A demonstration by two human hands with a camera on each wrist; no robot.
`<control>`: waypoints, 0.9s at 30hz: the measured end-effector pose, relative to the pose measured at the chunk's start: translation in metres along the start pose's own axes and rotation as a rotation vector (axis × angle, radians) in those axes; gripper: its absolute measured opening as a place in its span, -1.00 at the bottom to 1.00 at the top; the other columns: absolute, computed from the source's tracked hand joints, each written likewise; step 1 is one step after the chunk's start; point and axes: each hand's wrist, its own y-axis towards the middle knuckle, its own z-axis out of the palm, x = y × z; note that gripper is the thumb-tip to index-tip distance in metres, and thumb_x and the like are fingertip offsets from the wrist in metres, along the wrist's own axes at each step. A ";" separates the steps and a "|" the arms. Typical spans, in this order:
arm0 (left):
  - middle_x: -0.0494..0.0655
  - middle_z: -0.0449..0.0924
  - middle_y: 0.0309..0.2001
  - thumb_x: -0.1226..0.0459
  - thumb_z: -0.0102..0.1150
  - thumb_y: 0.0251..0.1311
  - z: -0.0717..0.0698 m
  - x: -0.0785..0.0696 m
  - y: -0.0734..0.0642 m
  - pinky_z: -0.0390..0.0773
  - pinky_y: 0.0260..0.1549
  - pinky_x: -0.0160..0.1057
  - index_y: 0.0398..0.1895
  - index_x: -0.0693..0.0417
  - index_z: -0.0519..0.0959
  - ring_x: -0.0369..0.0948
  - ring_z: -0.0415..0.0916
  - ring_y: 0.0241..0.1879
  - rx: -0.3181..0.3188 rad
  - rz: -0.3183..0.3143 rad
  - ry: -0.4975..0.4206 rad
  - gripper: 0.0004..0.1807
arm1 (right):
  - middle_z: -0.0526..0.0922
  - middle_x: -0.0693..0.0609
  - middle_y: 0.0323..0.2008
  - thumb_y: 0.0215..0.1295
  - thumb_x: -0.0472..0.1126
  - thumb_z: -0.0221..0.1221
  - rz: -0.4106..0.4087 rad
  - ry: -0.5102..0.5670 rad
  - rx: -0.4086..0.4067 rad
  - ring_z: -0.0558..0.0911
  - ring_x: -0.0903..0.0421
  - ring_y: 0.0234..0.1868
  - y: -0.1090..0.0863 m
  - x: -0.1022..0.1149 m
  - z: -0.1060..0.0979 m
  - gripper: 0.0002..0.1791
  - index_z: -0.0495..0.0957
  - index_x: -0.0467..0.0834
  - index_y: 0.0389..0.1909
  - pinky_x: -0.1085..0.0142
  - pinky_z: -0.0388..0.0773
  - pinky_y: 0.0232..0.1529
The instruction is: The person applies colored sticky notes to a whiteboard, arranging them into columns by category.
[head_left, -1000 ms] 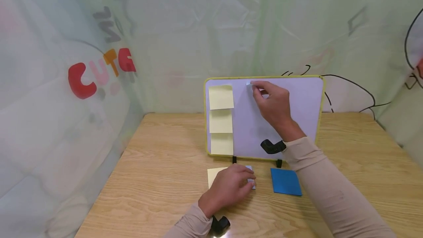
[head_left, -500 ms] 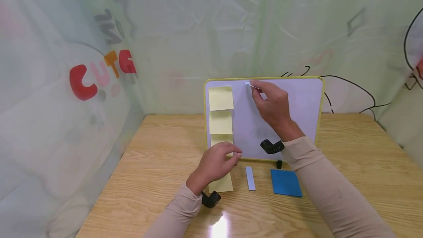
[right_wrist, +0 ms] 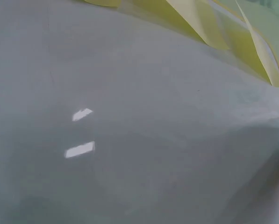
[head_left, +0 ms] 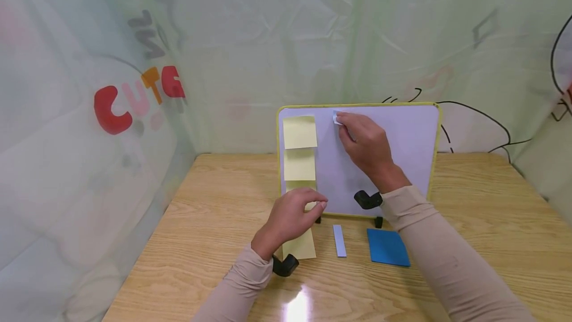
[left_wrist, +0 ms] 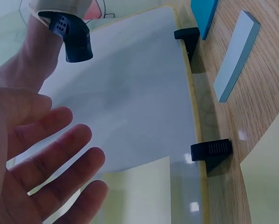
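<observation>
My right hand [head_left: 368, 143] pinches a small pale blue sticky note [head_left: 336, 118] at the upper part of the whiteboard [head_left: 330, 173]; the fingers cover most of the note. Down the board's left side runs a column of yellow sticky notes [head_left: 300, 132]. Before the board's lower left corner hovers my left hand [head_left: 290, 217], holding nothing. In the left wrist view its fingers [left_wrist: 60, 144] are spread and loosely bent. The right wrist view shows the board's glossy surface and curling yellow notes [right_wrist: 195, 21], with no hand visible.
On the wooden table [head_left: 214, 242] lie a yellow sticky note pad [head_left: 301, 247], a narrow pale blue pad [head_left: 339, 241] and a square blue pad [head_left: 388, 247]. Black feet [head_left: 378, 222] support the board. A printed curtain [head_left: 237, 53] hangs behind.
My left hand has lifted off the narrow pale blue pad and moved left and up toward the board. The right hand has stayed near the board's top, with the note shifting slightly downward.
</observation>
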 end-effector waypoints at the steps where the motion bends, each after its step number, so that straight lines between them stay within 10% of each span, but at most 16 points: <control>1: -0.29 0.70 -0.12 0.15 0.17 0.40 0.000 0.000 0.000 0.57 -0.15 -0.29 -0.10 -0.06 0.77 -0.32 0.61 -0.06 0.000 -0.001 0.001 -0.78 | 0.72 -0.20 -0.05 0.29 -0.40 0.27 -0.008 -0.011 0.009 0.69 -0.13 -0.01 0.000 0.000 0.000 -0.78 0.65 -0.35 -0.07 0.00 0.59 0.06; 27: -0.26 0.71 -0.16 0.18 0.18 0.38 -0.021 -0.006 0.017 0.58 -0.17 -0.29 -0.11 -0.07 0.77 -0.31 0.63 -0.11 -0.068 0.046 0.029 -0.80 | 0.67 -0.24 0.06 0.24 -0.42 0.27 -0.091 -0.116 0.104 0.60 -0.17 0.07 -0.004 -0.002 0.002 -0.86 0.61 -0.36 -0.19 0.00 0.56 0.10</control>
